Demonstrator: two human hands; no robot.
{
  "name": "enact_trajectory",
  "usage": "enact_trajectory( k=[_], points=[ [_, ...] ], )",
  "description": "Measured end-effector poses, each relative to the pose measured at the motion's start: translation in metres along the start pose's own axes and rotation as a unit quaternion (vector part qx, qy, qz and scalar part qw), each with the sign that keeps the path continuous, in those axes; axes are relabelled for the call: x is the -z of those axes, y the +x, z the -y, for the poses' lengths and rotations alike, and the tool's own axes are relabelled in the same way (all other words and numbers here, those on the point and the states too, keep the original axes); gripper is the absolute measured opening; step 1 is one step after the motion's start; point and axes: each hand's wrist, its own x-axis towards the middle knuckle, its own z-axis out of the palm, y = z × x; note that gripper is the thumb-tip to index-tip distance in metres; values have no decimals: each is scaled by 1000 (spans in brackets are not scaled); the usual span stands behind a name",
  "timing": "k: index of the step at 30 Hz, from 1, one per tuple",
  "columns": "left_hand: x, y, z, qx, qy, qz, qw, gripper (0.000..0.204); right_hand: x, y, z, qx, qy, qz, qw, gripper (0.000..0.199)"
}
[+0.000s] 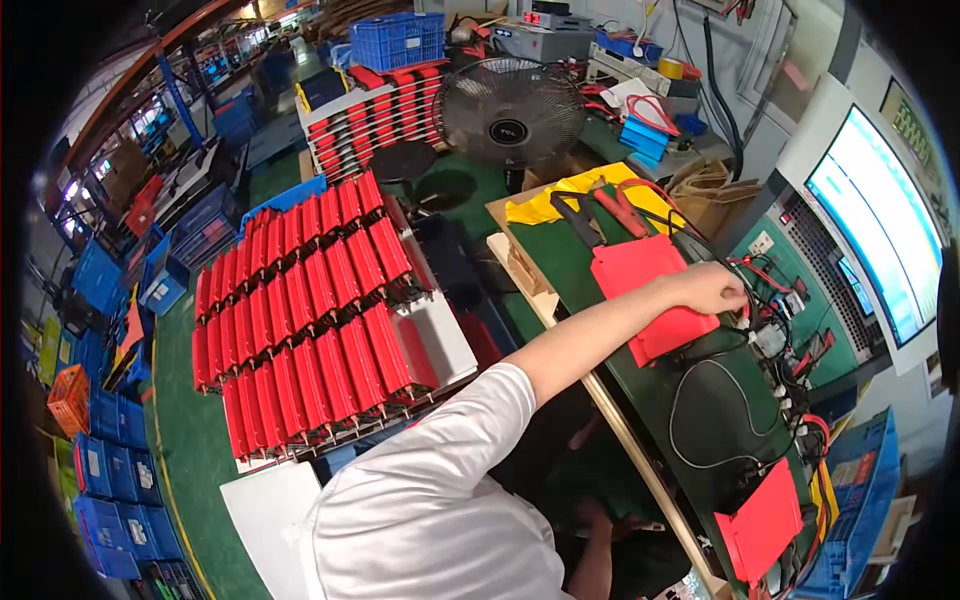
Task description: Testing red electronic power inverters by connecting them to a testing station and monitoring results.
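My left hand [715,290] reaches across a green workbench [640,385], its fingers pinched at the edge of a flat red panel-like case [640,275]. Beside the fingertips run thin red and black cables with small connectors [770,338]; what the fingers hold is too small to make out. My left forearm lies over the red case. Low in the picture, my right hand [604,520] is partly seen in shadow below the bench edge, its fingers unclear. A second red case [765,520] rests at the near right of the bench.
Rows of red cases [300,310] stand on a rack to the left. A fan [508,130] is beyond the bench. Black and red clamps [620,212] lie on yellow material [540,208]. A lit monitor [875,225] and a blue crate [850,500] are at the right.
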Motion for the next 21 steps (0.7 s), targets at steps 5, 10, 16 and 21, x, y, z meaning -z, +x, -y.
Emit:
enact_trajectory(
  k=[5,10,16,21],
  points=[
    [1,-34,32,29,28,18,999,32,34,-23,37,-77,75,55,993,53],
    [-11,-12,3,6,-82,-22,996,34,-35,10,-43,-2,-48,-19,999,42],
    [6,-47,29,55,-19,-4,998,31,-27,9,-18,-19,33,-40,998,43],
    [-7,-6,9,14,42,104,994,28,-24,-12,-3,-61,81,-79,992,44]
  ],
)
